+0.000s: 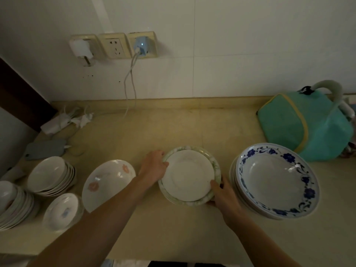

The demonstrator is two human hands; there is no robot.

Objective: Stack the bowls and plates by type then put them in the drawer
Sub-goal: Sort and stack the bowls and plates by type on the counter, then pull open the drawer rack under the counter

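A small stack of plates (189,175), a plain white one on top of green-rimmed ones, sits mid-counter. My left hand (154,166) grips its left rim and my right hand (224,195) grips its lower right rim. To the right lies a blue-flowered plate (277,180) on a stack of large plates. Left of my arm is a plate with pink flowers (107,183). Farther left stand two stacks of white bowls (50,175) (13,203) and a small bowl with a blue mark (62,211).
A teal zippered bag (302,124) with a white hose (331,89) stands at the back right. A grey phone (45,148) on a cable and crumpled paper (65,120) lie at the back left. Wall sockets with a blue charger (140,45) are above the beige counter (173,228).
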